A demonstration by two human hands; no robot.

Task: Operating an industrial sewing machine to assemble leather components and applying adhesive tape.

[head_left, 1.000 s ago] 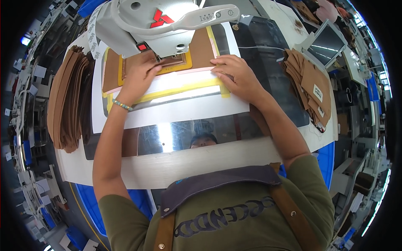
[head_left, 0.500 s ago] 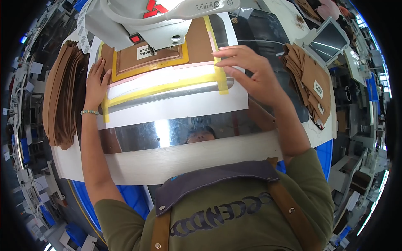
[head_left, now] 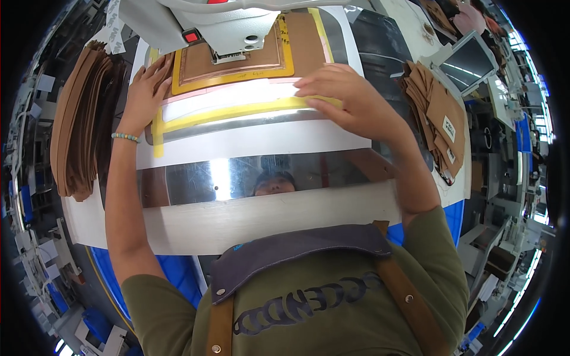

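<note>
At a pale bench (head_left: 267, 207) in a crowded workroom, a brown panel (head_left: 305, 41) lies on a white sheet (head_left: 255, 140) bordered with yellow tape, a yellow frame (head_left: 243, 77) resting over it under a white machine head (head_left: 237, 29). The hands are well apart: the left hand (head_left: 145, 98), fingers loosely spread, lies at the panel's left edge; the right hand (head_left: 347, 101), thumb and fingers parted, is over the tape at right, its contact impossible to tell. The machine hides the frame's far part and is itself cut off above; the outer room blurs into the fisheye's rim. A mirror-bright metal strip (head_left: 190, 181) separates the sheet from the bench's near edge. Brown pieces (head_left: 71, 124) stand close by the left hand; the right-hand pile (head_left: 442, 118) lies farther off.
</note>
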